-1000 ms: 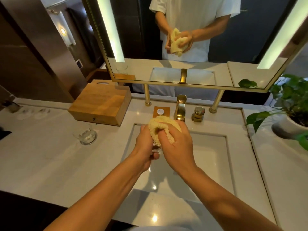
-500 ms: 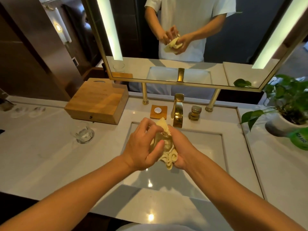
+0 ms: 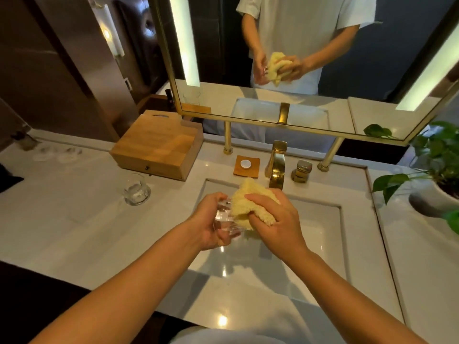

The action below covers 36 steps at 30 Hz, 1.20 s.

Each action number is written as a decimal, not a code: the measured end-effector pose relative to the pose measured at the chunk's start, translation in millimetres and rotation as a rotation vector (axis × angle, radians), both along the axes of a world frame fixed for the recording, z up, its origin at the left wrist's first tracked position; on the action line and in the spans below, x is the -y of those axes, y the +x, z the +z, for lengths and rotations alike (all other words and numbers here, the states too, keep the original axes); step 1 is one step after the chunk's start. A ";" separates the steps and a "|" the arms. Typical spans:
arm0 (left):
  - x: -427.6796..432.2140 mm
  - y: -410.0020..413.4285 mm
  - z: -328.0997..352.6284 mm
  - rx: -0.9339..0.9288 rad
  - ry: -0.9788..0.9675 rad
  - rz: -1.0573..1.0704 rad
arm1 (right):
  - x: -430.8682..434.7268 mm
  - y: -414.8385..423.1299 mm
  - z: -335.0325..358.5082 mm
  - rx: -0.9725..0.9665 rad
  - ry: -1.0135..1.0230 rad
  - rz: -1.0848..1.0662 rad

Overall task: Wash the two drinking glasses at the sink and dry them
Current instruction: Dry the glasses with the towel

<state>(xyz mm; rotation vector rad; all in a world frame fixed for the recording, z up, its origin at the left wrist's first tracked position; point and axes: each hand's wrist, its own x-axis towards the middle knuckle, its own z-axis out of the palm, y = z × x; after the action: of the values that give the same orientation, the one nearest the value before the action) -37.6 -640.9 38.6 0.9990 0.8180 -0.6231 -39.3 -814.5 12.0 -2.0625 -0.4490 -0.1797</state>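
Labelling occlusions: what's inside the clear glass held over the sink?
Part of the yellow terry cloth, pushed in by the right hand. The left hand holds the clear drinking glass. Its inner bottom is covered, so leftover water can't be judged.

White counter (image 3: 74, 244) w/ wooden box (image 3: 159, 147) at back left, lid shut, small knob on front. Square wooden coaster (image 3: 252, 170) holding a round white disc (image 3: 246, 164), just left of the gold faucet (image 3: 277, 167); gold handle (image 3: 302, 170) just right of it. Gold-framed mirror (image 3: 323, 58) on two gold posts, lit strips at both sides. Potted plant (image 3: 437, 170) in white pot, far right. Wall lamp (image 3: 110, 33) upper left.
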 end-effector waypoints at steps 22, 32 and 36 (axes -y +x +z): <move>-94.6 -40.2 -16.1 0.651 1.705 -0.641 | -103.2 -28.5 -59.6 -0.308 -0.481 0.403; -148.4 -18.3 -20.0 0.700 1.593 -0.795 | -144.2 -61.4 -95.0 -0.507 -1.036 0.561; -164.3 -4.5 -17.5 0.769 1.539 -0.849 | -167.7 -45.3 -83.8 -0.771 -1.165 0.578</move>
<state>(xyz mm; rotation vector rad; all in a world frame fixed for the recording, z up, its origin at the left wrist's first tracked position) -42.1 -476.7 21.2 2.8342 -0.0298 -0.1170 -84.6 -646.8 -71.8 -2.6977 -0.7106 1.4814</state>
